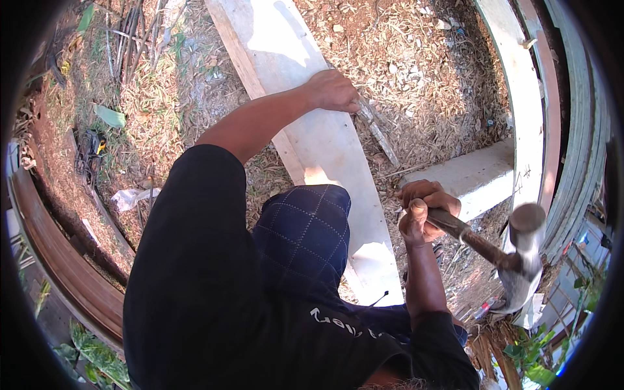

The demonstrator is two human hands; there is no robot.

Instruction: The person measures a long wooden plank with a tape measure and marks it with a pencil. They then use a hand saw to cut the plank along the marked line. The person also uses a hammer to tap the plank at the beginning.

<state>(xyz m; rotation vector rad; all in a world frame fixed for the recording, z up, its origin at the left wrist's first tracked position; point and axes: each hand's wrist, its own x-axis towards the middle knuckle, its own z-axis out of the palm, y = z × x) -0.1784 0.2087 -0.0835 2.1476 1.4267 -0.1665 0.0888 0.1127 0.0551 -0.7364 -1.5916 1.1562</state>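
Note:
My left hand (pixel 333 91) is closed on the right edge of a long pale board (pixel 341 159) with a lighter wood strip along its left side. A weathered stick (pixel 380 136) extends down-right from beside those fingers; whether they touch it I cannot tell. My right hand (pixel 426 211) grips the wooden handle of a metal hammer (pixel 523 260), raised to the right of the board, its head toward the right. My knee (pixel 302 234), in dark checked cloth, rests over the board's lower part.
A short pale beam (pixel 465 175) lies right of the board, near stacked long planks (pixel 526 97) curving along the right. Dry leaves and soil cover the ground. Sticks (pixel 130 39), a dark tangle (pixel 88 156), plastic scrap (pixel 130 198) and a brown timber (pixel 71 253) are on the left.

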